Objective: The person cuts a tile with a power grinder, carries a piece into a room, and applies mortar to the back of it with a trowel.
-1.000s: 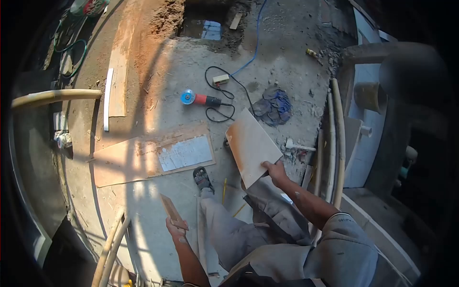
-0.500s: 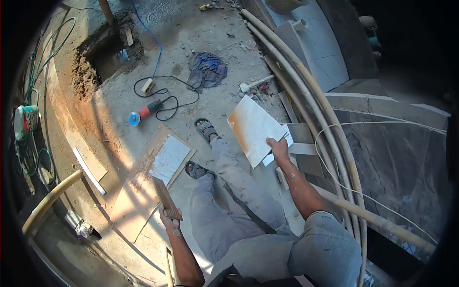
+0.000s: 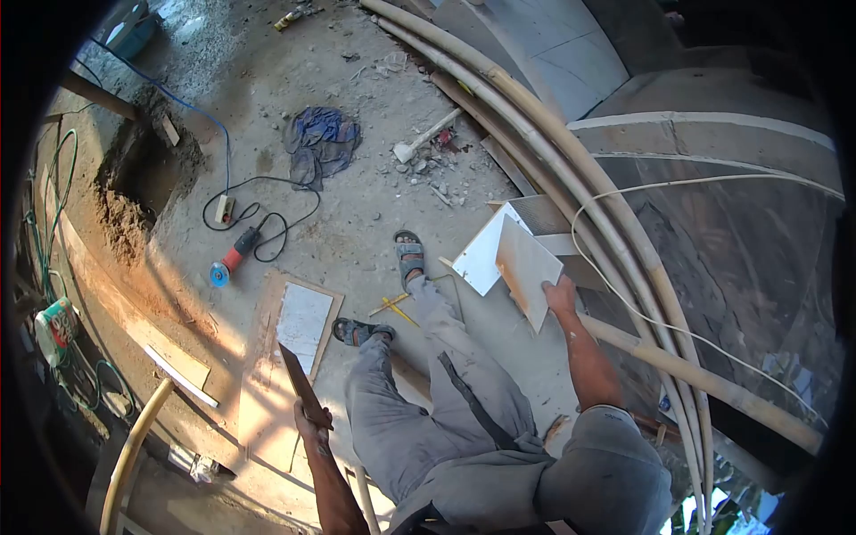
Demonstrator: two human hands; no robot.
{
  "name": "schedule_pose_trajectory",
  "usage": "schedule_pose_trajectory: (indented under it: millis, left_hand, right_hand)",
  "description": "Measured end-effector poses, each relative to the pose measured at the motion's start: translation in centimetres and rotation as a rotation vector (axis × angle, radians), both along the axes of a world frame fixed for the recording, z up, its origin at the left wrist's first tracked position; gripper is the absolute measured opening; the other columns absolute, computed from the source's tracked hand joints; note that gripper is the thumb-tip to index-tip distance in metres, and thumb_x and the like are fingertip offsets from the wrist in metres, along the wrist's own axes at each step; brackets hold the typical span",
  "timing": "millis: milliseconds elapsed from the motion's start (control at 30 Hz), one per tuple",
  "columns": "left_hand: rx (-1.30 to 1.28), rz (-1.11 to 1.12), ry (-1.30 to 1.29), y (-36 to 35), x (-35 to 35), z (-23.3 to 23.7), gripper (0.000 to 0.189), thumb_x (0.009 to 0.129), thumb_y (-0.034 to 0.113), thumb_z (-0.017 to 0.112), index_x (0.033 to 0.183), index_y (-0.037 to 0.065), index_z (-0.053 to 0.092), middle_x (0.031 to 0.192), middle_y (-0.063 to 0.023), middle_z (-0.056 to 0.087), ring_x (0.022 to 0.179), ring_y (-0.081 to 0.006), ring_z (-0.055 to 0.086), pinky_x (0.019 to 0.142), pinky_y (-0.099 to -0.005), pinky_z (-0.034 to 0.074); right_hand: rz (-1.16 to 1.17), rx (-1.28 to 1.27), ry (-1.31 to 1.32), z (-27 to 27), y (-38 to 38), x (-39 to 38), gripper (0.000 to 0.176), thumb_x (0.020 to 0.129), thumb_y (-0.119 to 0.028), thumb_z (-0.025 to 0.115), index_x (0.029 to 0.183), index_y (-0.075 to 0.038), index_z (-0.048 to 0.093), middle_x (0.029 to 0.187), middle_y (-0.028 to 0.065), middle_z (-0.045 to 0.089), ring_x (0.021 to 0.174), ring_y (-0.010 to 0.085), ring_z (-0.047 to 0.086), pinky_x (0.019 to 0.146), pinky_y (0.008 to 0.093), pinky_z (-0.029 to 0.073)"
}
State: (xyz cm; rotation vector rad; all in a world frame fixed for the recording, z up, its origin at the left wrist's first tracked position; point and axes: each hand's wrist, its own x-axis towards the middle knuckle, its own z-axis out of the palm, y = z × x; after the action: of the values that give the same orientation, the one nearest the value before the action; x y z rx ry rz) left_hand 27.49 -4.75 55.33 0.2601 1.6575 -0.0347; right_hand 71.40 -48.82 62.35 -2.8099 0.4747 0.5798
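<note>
My right hand (image 3: 560,294) grips the lower right edge of a white tile (image 3: 528,267) with a brown stain along one side. The tile is tilted. Behind it, another white tile (image 3: 480,260) rests near some more pieces by the pipes. My left hand (image 3: 312,423) is closed around the lower end of a narrow brown tile piece (image 3: 301,385), seen nearly edge-on. Ahead of that hand, a pale tile (image 3: 303,323) lies on a tan board (image 3: 259,392).
A red angle grinder (image 3: 235,257) with a blue disc lies on the floor, its cord beside it. Farther off are a crumpled blue cloth (image 3: 323,143), a hammer (image 3: 426,135) and a dug hole (image 3: 147,183). Long pipes (image 3: 553,134) curve along the right. Yellow sticks (image 3: 397,309) lie between my feet.
My view has turned and the floor things sit farther left. The stained tile in my right hand has tilted, uncovering the white tile behind it. The left hand's brown piece has turned more edge-on.
</note>
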Motion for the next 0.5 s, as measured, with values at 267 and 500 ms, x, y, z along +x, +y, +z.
schedule_pose_trajectory:
  millis: [267,500]
  left_hand:
    - [-0.041,-0.194,-0.031,-5.7,13.5,-1.5,0.039,0.079,0.042,0.056,0.103,0.014,0.046,0.086,-0.0057,0.049,0.068,-0.0264,0.056,0.050,-0.0342,0.048]
    - [-0.024,-0.495,-0.086,-10.0,24.9,0.6,0.044,0.084,0.043,0.051,0.116,0.014,0.046,0.093,-0.0054,0.052,0.079,-0.0228,0.055,0.062,-0.0346,0.047]
  right_hand:
    - [0.477,-0.352,0.393,-0.4,-5.7,8.9,0.036,0.073,-0.013,0.054,0.109,-0.009,0.055,0.090,0.0201,0.063,0.090,0.0374,0.060,0.079,0.0484,0.046]
    - [0.452,-0.319,0.419,-2.7,-8.9,11.6,0.032,0.077,-0.011,0.052,0.109,-0.008,0.056,0.093,0.0197,0.064,0.090,0.0366,0.061,0.079,0.0465,0.048]
